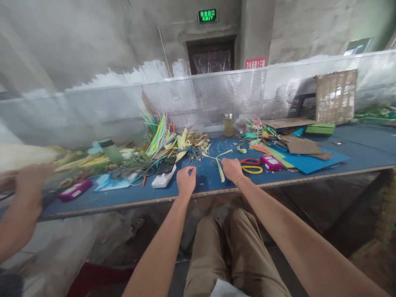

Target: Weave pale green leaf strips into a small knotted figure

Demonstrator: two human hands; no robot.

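Observation:
My left hand [186, 181] is closed just above the table's front edge, thumb and finger pressed together; whatever they hold, if anything, does not show. To its right my right hand [232, 170], with a thin bracelet at the wrist, is closed too. Its fingertips meet a pale yellow-green strip piece [218, 161], whose narrow ends spread out over the blue table [201, 181]. Beside the right hand lie yellow-handled scissors [252, 169] and a red loop [250, 161]. A white device [163, 177] with a dark phone [166, 166] against it is left of my left hand.
Bundled coloured strips [159, 134] and dried husks stand behind. A glass bottle [228, 125] is near the perforated metal screen [247, 88]. Magenta boxes [271, 162], blue sheets [312, 159] and cardboard [305, 146] lie right. At left is another person's blurred arm [23, 210].

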